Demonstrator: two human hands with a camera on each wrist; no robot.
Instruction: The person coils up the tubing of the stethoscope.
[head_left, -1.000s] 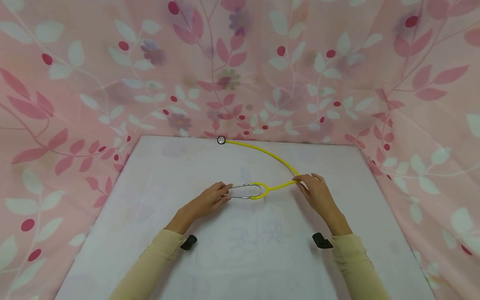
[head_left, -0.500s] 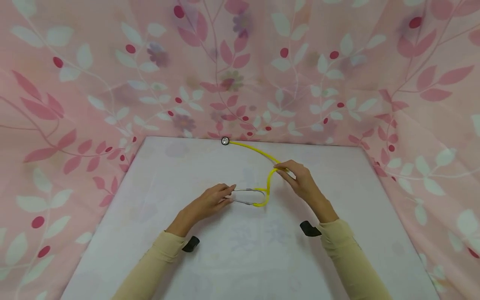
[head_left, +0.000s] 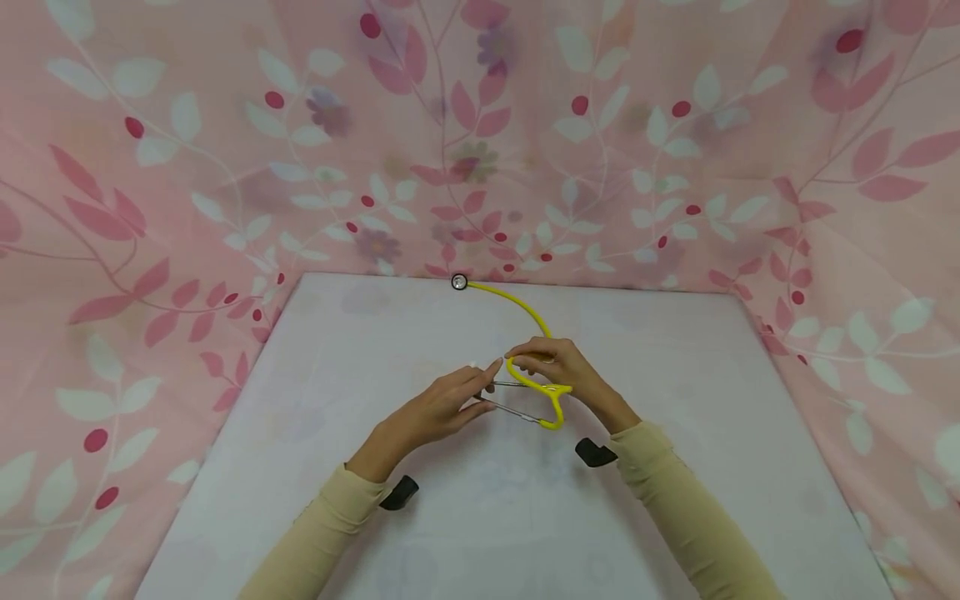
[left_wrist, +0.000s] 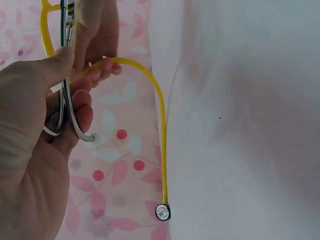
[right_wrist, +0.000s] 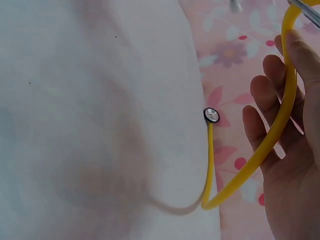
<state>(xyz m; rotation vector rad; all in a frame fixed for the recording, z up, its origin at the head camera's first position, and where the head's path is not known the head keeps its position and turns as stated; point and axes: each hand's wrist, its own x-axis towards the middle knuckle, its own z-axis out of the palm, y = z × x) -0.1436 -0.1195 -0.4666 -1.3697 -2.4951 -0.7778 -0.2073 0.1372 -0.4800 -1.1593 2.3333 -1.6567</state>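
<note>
A stethoscope with yellow tubing (head_left: 557, 408) is partly lifted between my hands. My left hand (head_left: 438, 408) grips its two metal ear tubes (left_wrist: 64, 107) between thumb and fingers; the curved ends stick out below the fingers in the left wrist view. Close by on the right, my right hand (head_left: 577, 379) pinches the yellow tube, which is folded back toward the left hand. In the right wrist view the tube (right_wrist: 272, 137) runs across the palm with the thumb against it. The round chest piece (head_left: 459, 282) lies at the table's far edge, still joined to the tubing.
The white-covered table (head_left: 390, 325) spreads out under both hands. Pink floral cloth (head_left: 480, 150) stands behind and at both sides of it. A black wrist camera (head_left: 400, 493) sits at the left cuff, another black camera (head_left: 596, 452) at the right.
My right hand has moved left with the tube, bringing it beside the left hand and folding the tube back over the ear tubes. The left hand keeps its grip; the chest piece stays at the edge.
</note>
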